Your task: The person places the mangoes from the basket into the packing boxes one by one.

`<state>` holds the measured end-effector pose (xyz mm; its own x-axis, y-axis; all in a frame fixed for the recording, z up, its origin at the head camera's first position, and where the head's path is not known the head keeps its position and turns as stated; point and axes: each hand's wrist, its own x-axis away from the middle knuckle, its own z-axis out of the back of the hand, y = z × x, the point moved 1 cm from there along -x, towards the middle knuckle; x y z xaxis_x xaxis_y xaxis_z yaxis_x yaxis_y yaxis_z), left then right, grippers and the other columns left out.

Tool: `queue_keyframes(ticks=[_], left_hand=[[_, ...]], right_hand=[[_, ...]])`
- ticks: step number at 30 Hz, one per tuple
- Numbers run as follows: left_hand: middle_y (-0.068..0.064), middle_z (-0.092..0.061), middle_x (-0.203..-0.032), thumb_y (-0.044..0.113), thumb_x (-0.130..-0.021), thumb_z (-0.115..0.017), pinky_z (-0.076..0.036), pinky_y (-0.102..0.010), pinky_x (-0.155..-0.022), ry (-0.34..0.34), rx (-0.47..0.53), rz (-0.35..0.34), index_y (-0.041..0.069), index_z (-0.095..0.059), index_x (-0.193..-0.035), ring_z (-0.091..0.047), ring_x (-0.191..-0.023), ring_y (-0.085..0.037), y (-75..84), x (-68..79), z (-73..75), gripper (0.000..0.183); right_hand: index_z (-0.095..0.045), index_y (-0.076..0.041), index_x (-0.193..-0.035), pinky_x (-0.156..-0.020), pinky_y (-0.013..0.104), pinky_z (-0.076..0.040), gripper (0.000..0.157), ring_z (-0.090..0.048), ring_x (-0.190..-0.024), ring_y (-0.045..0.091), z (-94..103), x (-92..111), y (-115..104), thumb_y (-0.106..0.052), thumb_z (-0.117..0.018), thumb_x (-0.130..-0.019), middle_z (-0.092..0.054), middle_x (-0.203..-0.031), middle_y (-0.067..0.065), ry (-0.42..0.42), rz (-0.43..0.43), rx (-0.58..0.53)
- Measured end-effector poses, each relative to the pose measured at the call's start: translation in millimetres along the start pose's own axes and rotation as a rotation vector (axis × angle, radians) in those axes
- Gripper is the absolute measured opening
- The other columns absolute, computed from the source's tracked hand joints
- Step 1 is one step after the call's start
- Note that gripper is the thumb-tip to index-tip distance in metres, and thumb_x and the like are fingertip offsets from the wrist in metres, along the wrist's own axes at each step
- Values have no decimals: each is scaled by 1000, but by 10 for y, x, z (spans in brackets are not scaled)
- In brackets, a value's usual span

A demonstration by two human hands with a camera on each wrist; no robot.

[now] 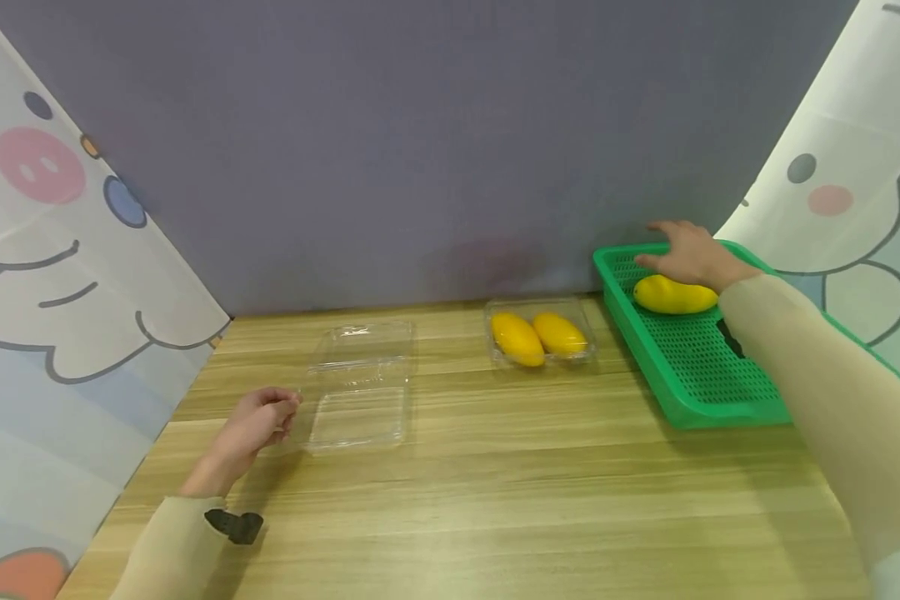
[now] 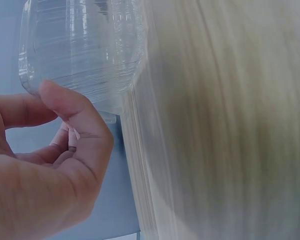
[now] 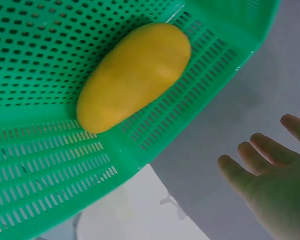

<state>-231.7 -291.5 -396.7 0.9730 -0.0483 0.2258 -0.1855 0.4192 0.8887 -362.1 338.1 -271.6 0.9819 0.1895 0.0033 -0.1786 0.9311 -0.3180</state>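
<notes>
At the left of the head view, an opened clear plastic clamshell box (image 1: pixel 356 417) lies on the table. My left hand (image 1: pixel 258 421) pinches its left edge between thumb and forefinger; the left wrist view shows the fingertips at the rim of the clear box (image 2: pixel 85 55). Over the far side of a green plastic basket (image 1: pixel 678 408), my right hand (image 1: pixel 690 254) hovers with fingers spread. A yellow mango (image 1: pixel 673 296) lies in the basket just below it. The right wrist view shows the mango (image 3: pixel 135 75) against the basket wall, apart from the right hand (image 3: pixel 280 185).
A second clear box (image 1: pixel 498 312) with two mangoes (image 1: pixel 560 334) stands near the table's back edge, left of the basket. A grey panel (image 1: pixel 420 150) rises behind the wooden table (image 1: pixel 480 500). Cartoon-printed sheets (image 1: pixel 60 250) stand on both sides.
</notes>
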Motion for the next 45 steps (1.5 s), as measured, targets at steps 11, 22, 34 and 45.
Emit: queue_keyframes(ticks=[11,22,34,45], left_hand=[[-8,-55,-93,17,-108,-46,-52,-30,-67,-9,0,-2,-12,-44,-133,-53,-80,-18,31,17,-9,38],[-8,-54,-90,15,-107,-46,-50,-29,-64,-10,26,-5,-12,-46,-127,-52,-77,-17,38,18,-50,33],[-7,-53,-88,15,-107,-47,-50,-29,-64,-20,24,-7,-12,-46,-126,-51,-76,-16,30,5,-42,33],[-8,-53,-88,15,-107,-47,-50,-29,-64,-18,25,-15,-14,-45,-130,-50,-76,-16,54,8,-74,37]], right_hand=[[-20,17,-151,-109,77,-20,78,-19,-135,66,-131,-52,186,-37,-51,-104,-16,-151,47,-94,-77,-7],[-21,20,-149,-108,77,-22,81,-21,-132,69,-388,-90,387,-37,-55,-101,-19,-146,50,-213,-119,16],[-26,19,-144,-97,80,-35,81,-32,-122,69,-478,-60,473,-25,-65,-89,-28,-133,52,-204,-115,76],[-25,10,-143,-87,85,-35,84,-29,-114,72,-491,-4,530,-32,-72,-87,-20,-131,50,-200,-169,79]])
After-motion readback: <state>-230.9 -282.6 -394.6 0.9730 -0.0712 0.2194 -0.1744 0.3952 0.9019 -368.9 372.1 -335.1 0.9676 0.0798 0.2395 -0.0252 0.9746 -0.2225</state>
